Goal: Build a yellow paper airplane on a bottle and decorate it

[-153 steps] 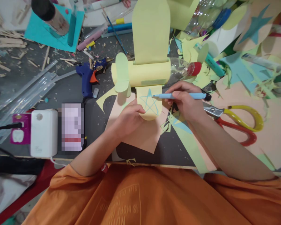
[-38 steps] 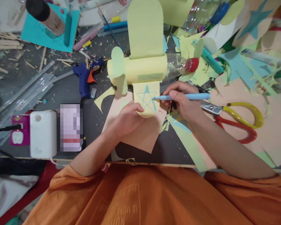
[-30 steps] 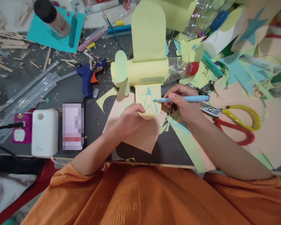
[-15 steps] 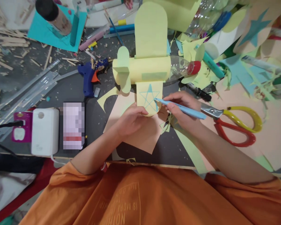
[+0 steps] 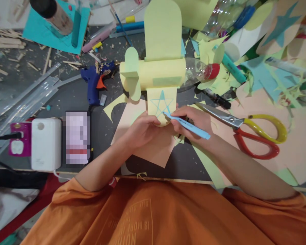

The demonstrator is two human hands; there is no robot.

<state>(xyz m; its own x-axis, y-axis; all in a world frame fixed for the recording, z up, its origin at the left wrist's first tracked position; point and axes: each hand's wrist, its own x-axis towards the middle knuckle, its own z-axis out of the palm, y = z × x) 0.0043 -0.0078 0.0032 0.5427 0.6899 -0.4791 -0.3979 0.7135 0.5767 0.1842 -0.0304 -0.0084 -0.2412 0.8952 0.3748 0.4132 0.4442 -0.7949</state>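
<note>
A paper-covered bottle lies crosswise, its clear neck and red cap pointing right. Yellow paper wings stick out from it, one away from me and a lower wing towards me. The lower wing bears a blue star outline with its top point and part of the right leg filled in. My left hand pinches the near end of this wing, thumb on top. In my right hand is a light blue marker, its tip touching the star's lower middle.
Scissors with yellow and red handles lie right of my right hand. To the left are a blue glue gun, a phone, a white power bank and clear glue sticks. Paper scraps cover the right side.
My right hand and the marker have moved left and slightly down, from the star's right side to its lower middle. More of the scissor blades shows. The view has shifted slightly.
</note>
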